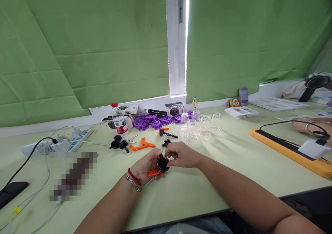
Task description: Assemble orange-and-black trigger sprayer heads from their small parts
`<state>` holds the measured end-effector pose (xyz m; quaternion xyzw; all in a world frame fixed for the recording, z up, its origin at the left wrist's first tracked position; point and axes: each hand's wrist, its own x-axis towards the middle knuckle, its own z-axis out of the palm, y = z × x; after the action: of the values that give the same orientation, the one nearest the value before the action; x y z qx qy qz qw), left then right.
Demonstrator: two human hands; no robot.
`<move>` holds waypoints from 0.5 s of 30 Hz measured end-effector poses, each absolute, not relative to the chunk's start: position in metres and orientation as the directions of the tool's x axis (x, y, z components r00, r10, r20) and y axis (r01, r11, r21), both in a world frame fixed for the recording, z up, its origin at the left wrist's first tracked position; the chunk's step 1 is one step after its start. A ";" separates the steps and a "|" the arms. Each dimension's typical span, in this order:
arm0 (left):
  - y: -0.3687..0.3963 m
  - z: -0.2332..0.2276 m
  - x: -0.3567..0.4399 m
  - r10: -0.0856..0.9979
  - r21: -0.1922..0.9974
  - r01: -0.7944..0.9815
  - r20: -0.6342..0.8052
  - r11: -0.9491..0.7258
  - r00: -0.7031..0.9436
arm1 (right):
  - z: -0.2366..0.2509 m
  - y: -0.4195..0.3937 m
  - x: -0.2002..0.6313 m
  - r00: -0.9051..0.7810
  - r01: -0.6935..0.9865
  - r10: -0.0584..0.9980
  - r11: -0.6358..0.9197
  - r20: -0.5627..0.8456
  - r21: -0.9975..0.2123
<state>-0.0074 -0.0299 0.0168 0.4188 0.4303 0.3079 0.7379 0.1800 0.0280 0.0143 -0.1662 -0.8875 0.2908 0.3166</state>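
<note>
Green blinds (103,54) fill back; pale counter (233,164) below. We hold black knob (163,164) between both hands, low over counter, near middle. Left hand (146,166) cups it from below-left, grip clenched around knob and orange piece (153,173). Right hand (181,155) pinches knob top from right, fingertips closed on it. Knob stem points up-left; both hands equally near. Loose black and orange parts (135,144) lie beyond.

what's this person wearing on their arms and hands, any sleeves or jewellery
Both forearms are bare, with no sleeves or gloves. The left hand has two bands at the wrist: a red cord bracelet and a thin silver bangle. The right hand wears nothing visible.
</note>
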 end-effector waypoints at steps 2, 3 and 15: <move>-0.030 0.017 -0.007 0.816 0.885 -0.097 -0.372 0.456 0.442 | 0.014 0.027 0.180 -0.745 0.126 0.497 0.759 0.445 -0.638; -0.030 0.017 -0.007 0.817 0.886 -0.097 -0.370 0.454 0.442 | 0.014 0.027 0.180 -0.745 0.132 0.507 0.750 0.434 -0.648; -0.029 0.015 -0.008 0.809 0.886 -0.094 -0.365 0.453 0.460 | 0.013 0.025 0.178 -0.760 0.149 0.514 0.734 0.398 -0.662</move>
<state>-0.0084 -0.0285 0.0154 0.4247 0.4208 0.3048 0.7414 0.1779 0.0254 0.0127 -0.1875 -0.8843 0.3127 0.2916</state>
